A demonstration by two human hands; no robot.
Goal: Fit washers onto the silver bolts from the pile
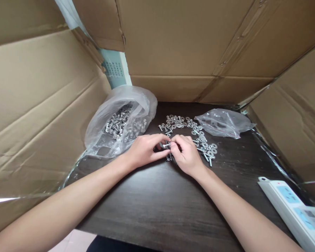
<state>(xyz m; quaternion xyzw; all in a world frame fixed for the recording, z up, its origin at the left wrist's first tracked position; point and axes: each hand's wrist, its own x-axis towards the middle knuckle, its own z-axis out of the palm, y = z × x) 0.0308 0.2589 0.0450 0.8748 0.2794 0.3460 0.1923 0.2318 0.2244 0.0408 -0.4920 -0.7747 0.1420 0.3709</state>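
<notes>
Over the middle of the dark table, my left hand (144, 148) pinches a small silver bolt (166, 145) between thumb and fingertips. My right hand (187, 154) meets it there, its thumb and index finger closed at the bolt's end. What lies between those right fingertips is hidden. Just beyond my hands, loose bolts, nuts and flat washers (179, 120) are strewn about. More bolts and washers (208, 150) trail down beside my right hand. A few small metal pieces (168, 157) show under my fingertips.
To the left stands an open clear plastic bag (145, 96) with many bolts (118, 122) inside. A flattened clear bag (223, 122) lies at the back right. A white power strip (286, 206) sits at the right edge. Cardboard walls (178, 42) enclose the table (157, 206).
</notes>
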